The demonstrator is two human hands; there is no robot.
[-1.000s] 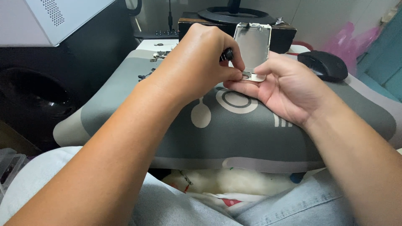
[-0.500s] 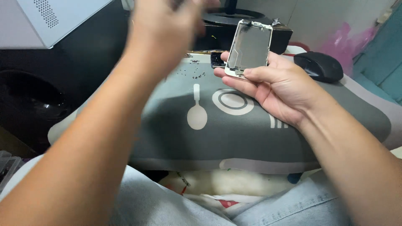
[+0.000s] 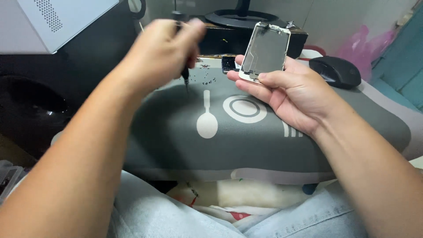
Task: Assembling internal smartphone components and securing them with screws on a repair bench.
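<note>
A thin metal phone frame [image 3: 265, 52] is being pinched upright in the right hand [image 3: 294, 94]; a screwdriver [image 3: 184, 72] is being gripped by the blurred left hand [image 3: 161, 53], tip over loose screws [image 3: 206, 80] on the grey cushion [image 3: 264, 145]. Screws are likely being scattered if nudged.

Soft, even indoor light falls from above, bright enough to show colours clearly. The left hand [image 3: 161, 53] and the screwdriver [image 3: 184, 66] it grips are smeared by motion blur. The right hand [image 3: 291, 94] and phone frame [image 3: 265, 53] are sharp, the metal faintly gleaming. The left background is dark and shadowed.
</note>
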